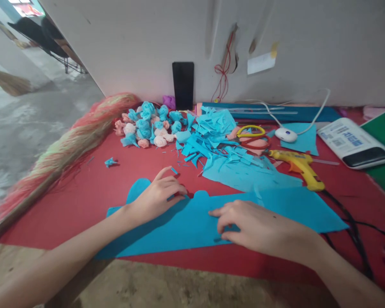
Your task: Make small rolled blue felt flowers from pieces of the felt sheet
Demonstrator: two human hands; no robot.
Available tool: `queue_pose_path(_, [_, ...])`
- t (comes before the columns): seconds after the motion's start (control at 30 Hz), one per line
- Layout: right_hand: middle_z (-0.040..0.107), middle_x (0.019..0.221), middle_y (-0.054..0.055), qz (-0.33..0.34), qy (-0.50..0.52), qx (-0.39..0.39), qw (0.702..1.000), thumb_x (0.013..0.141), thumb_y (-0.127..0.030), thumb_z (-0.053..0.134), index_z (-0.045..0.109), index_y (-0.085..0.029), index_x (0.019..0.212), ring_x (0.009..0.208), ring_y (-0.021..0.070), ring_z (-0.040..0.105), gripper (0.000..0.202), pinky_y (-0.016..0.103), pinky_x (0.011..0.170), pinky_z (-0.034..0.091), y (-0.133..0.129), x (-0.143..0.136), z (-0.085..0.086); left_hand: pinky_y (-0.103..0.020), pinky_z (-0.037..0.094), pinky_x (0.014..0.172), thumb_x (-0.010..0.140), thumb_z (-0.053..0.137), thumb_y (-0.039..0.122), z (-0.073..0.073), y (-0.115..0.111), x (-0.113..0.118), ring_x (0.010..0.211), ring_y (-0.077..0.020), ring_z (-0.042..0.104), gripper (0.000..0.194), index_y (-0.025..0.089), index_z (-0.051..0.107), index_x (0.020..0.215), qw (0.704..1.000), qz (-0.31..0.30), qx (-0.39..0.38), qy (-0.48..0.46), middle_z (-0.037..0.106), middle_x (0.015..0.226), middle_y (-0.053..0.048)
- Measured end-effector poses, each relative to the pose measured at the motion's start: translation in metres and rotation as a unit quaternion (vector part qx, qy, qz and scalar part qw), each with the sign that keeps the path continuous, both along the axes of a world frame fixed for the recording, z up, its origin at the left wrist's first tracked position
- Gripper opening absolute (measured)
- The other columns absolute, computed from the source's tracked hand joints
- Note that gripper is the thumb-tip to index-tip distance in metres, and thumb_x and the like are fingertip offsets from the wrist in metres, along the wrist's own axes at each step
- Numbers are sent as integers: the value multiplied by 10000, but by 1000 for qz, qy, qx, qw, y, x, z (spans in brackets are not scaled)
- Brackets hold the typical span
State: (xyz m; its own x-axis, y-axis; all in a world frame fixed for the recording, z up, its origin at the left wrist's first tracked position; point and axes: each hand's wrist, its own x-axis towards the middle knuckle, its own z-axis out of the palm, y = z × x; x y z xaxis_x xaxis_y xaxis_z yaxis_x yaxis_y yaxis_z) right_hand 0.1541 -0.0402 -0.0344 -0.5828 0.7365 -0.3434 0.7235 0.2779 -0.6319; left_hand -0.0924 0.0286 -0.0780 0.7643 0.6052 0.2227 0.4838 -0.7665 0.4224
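A long blue sheet [186, 235], paper or felt, lies in front of me with rounded lobes along its far edge. My left hand [160, 194] rests on its left part, fingers bent but apart, the fingertips near that far edge. Just beyond these fingers is a small blue scrap [174, 170]. Farther right, my right hand [244, 220] lies on the sheet with its fingers spread and slightly curled. A small dark mark or object shows under its fingertips; I cannot make out what it is. Neither hand is gripping anything that I can see.
Behind the sheet are a heap of blue scraps [211, 128], blue and pink crepe-like flowers [144, 128], scissors [252, 137] and a yellow glue gun [298, 164] with a black cord. A phone [183, 85] leans at the back. A broom [67, 141] lies along the red table's left edge.
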Motion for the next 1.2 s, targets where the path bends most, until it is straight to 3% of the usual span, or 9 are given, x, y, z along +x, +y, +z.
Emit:
queue_pose_path(0.2, [606, 1100, 48, -5, 22, 12, 1000, 809, -85, 551, 680, -200, 846, 1105, 216, 528, 177, 312, 942, 390, -2, 3, -3, -498, 163, 1114, 866, 483, 201, -5, 4, -3, 785, -126, 627, 171, 221, 645, 919, 999, 14, -23, -17, 716, 869, 3])
queue_pose_path(0.3, [642, 1044, 39, -5, 52, 24, 998, 780, -94, 598, 700, -198, 776, 1034, 227, 574, 145, 310, 888, 429, 4, -1, 3, -517, 177, 1108, 834, 527, 192, 5, 3, -2, 767, -141, 642, 140, 204, 657, 884, 997, 45, -38, -41, 716, 830, -13])
queue_pose_path(0.43, [663, 972, 11, -43, 134, 82, 987, 831, -150, 564, 700, -192, 812, 922, 154, 611, 144, 234, 809, 464, 12, -7, 20, -492, 339, 1039, 790, 577, 220, 38, -4, 5, 689, -151, 662, 105, 177, 638, 864, 988, 96, -62, -100, 717, 756, -14])
queue_pose_path(0.57, [647, 942, 27, -123, 251, 180, 943, 809, -152, 588, 701, -177, 766, 803, 121, 624, 124, 177, 649, 500, 8, -12, 37, -369, 450, 950, 776, 590, 233, 78, -13, 20, 665, -134, 661, 125, 180, 630, 881, 979, 113, -73, -156, 719, 756, 2])
queue_pose_path(0.63, [652, 908, 16, -151, 288, 230, 917, 760, -115, 631, 705, -185, 732, 720, 103, 626, 106, 147, 580, 502, 3, -16, 43, -337, 446, 943, 738, 625, 205, 94, -16, 30, 691, -139, 665, 143, 167, 637, 876, 971, 90, -73, -207, 719, 750, -3])
queue_pose_path(0.77, [674, 808, -16, -192, 295, 337, 873, 711, -44, 644, 689, -188, 709, 636, 66, 624, 151, 83, 536, 494, -5, -22, 51, -316, 406, 980, 730, 633, 160, 116, -20, 48, 685, -110, 659, 129, 179, 641, 857, 972, 56, -68, -216, 707, 732, 34])
queue_pose_path(0.87, [668, 699, -39, -198, 302, 394, 845, 719, -28, 618, 649, -188, 679, 598, 62, 625, 168, 69, 558, 507, -8, -23, 57, -280, 445, 925, 754, 611, 144, 121, -24, 56, 735, -110, 645, 139, 157, 627, 891, 966, 34, -100, -236, 691, 768, 13])
queue_pose_path(1.0, [674, 729, -52, -223, 318, 395, 833, 725, -32, 619, 620, -206, 692, 645, 69, 642, 177, 55, 555, 507, -12, -18, 62, -208, 511, 761, 760, 633, 182, 119, -29, 62, 809, -112, 618, 229, 196, 590, 985, 926, 0, -199, -320, 673, 874, 4])
queue_pose_path(1.2, [679, 763, -46, -279, 347, 345, 826, 727, -86, 649, 670, -230, 707, 679, 85, 650, 147, 81, 610, 531, -18, -16, 63, -253, 497, 843, 684, 715, 226, 113, -31, 66, 902, -157, 609, 333, 185, 606, 996, 909, -34, -216, -355, 666, 953, -29])
